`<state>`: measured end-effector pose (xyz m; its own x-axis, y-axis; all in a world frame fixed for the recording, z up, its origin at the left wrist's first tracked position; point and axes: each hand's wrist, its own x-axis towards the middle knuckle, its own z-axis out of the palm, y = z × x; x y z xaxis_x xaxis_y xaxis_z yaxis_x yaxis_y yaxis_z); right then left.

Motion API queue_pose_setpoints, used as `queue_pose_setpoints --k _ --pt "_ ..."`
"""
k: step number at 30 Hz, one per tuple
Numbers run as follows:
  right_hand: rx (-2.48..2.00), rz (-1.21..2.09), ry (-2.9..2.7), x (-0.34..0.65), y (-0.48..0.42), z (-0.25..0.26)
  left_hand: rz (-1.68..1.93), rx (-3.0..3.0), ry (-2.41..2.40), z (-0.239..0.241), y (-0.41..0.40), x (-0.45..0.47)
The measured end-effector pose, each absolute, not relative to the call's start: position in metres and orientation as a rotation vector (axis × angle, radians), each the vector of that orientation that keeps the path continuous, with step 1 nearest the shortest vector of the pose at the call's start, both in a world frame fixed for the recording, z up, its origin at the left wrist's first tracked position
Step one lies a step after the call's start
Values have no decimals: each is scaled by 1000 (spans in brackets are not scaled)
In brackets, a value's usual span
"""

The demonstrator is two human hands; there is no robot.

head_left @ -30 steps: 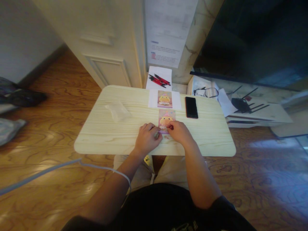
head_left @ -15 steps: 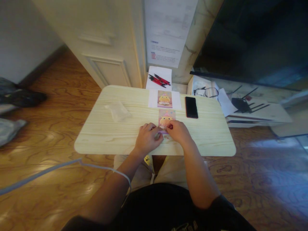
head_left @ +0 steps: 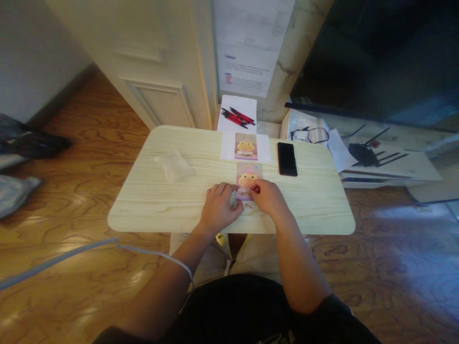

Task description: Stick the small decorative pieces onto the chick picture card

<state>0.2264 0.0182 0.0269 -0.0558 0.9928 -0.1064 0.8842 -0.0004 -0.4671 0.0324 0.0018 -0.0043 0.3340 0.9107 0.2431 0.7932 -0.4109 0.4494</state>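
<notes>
A small picture card (head_left: pixel 247 169) with a yellow cartoon character in a pink hat lies before me on the pale wooden table (head_left: pixel 172 200). My left hand (head_left: pixel 219 206) rests at the card's lower left, thumb and forefinger apart, the fingertips at its edge. Over the card's lower right, my right hand (head_left: pixel 269 197) is closed in a pinch; whatever is between its fingertips is too small to make out. Just below the card is a small clear piece (head_left: pixel 248 206) with printed bits, partly beside my left thumb. Behind lies a similar printed picture (head_left: pixel 245 147) on white paper.
A black phone (head_left: pixel 287 159) lies at the right, and a crumpled clear plastic bag (head_left: pixel 174 166) at the left. Several red pens (head_left: pixel 238 117) rest on paper beyond the far edge. A grey cable (head_left: pixel 154 249) crosses my left forearm. A router (head_left: pixel 363 155) stands on the cabinet.
My left forefinger and thumb have spread apart, so more of the card's lower part shows. My right hand has shifted slightly right, still pinched. The view has moved a little.
</notes>
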Motion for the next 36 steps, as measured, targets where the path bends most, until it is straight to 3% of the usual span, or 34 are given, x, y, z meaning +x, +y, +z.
queue_pose_setpoints --k 17,36 --pt "-1815 701 -2046 235 8 30 588 2346 1492 1 6 33" --pt "-2020 653 -1914 219 -3 29 664 2267 1533 0 8 38"
